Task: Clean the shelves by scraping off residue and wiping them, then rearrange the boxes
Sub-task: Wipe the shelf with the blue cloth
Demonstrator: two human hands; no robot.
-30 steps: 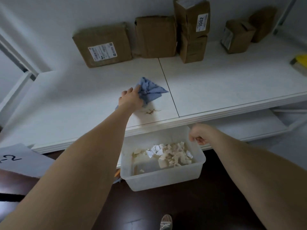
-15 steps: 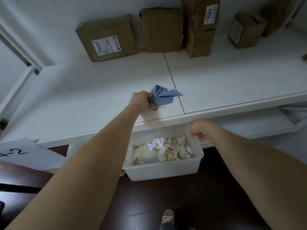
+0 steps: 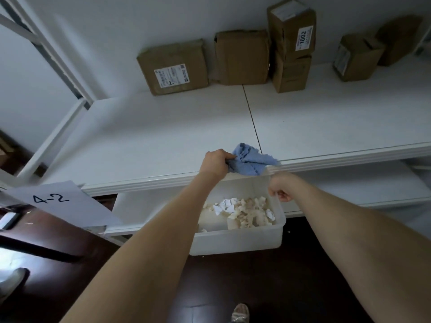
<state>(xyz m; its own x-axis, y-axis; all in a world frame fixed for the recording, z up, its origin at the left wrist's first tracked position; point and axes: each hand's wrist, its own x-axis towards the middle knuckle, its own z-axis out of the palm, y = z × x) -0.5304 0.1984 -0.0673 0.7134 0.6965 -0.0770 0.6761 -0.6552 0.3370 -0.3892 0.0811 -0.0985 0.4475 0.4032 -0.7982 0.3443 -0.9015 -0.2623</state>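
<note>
Left hand [image 3: 215,163] wiped a blue cloth [image 3: 250,160] at the front lip of the white shelf [image 3: 163,141].

The left fingers were curled tight round one bunched end of the cloth, the thumb on top; the rest of the cloth spread out to the right of the knuckles, lying over the shelf edge just by the seam between the two boards. The right hand [image 3: 281,186] was fisted, fingers curled on the far right rim of a plastic bin [image 3: 235,241] directly under that edge. Pale scraps [image 3: 242,210] lay in the bin. Cardboard boxes [image 3: 172,68] stood along the back wall, well apart from both hands.
</note>
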